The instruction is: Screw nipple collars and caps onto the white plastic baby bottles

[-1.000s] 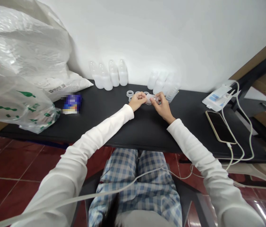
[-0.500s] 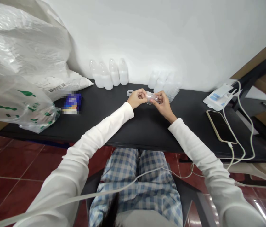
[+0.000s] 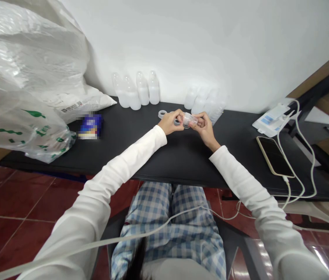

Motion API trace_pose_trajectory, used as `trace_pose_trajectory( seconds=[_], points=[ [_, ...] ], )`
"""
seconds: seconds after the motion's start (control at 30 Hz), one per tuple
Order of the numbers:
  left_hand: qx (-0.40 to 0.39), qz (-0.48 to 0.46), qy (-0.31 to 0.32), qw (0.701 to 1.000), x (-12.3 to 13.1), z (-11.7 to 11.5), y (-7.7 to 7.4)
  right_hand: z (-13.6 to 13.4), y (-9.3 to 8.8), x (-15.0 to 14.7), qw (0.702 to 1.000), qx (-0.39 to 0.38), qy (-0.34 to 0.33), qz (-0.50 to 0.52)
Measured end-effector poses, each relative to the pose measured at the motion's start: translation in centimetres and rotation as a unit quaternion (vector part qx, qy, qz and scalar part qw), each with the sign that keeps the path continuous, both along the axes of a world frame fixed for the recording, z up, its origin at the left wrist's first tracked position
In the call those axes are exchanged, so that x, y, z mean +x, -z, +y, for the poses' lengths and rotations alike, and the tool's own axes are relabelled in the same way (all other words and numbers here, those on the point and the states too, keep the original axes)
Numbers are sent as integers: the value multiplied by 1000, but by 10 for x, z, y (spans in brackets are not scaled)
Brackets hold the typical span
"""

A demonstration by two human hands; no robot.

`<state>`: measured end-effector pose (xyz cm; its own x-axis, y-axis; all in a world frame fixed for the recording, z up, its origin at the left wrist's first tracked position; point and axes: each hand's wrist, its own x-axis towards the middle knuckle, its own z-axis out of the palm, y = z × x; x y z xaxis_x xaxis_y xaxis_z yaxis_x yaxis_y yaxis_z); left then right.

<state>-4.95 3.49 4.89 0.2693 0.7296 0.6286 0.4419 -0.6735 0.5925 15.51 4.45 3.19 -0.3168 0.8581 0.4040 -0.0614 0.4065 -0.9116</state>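
Above the black table, my two hands meet at a small translucent plastic bottle top. My right hand (image 3: 204,126) pinches its clear cap (image 3: 193,119). The fingertips of my left hand (image 3: 173,122) close on the whitish collar (image 3: 186,118) at its other end. A clear ring (image 3: 177,121) shows through the gap between my left thumb and fingers; I cannot tell whether it is held or lies behind. Beside my left hand another clear ring (image 3: 161,114) lies on the table. Behind my right hand stand several whitish bottles (image 3: 201,99) without domed caps, with stacked clear pieces (image 3: 217,111) beside them.
Several bottles with clear domed caps (image 3: 134,97) stand against the wall. Left are a large white plastic bag (image 3: 41,58), a clear bag with green print (image 3: 40,134) and a blurred blue packet (image 3: 90,125). Right lie a phone (image 3: 274,156), white cables (image 3: 307,149) and a white power strip (image 3: 271,120).
The bottle top has shifted slightly right and turned in my fingers, so its whitish collar now shows. A clear ring has come into sight within my left hand's grip.
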Motion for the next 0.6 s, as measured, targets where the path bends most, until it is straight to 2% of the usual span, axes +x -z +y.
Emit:
trace_pose_trajectory(
  seconds=[0.13, 0.3, 0.5, 0.6],
  points=[
    [60, 10, 2, 998, 1, 2, 8, -2, -3, 1, 1000, -4, 3, 5],
    [126, 65, -30, 990, 0, 4, 15, -2, -5, -1, 1000, -15, -2, 20],
    [183, 99, -33, 978, -7, 10, 16, -2, -8, -4, 999, -7, -14, 29],
    [185, 108, -35, 976, -6, 7, 15, -4, -10, -4, 999, -11, -26, 27]
  ],
)
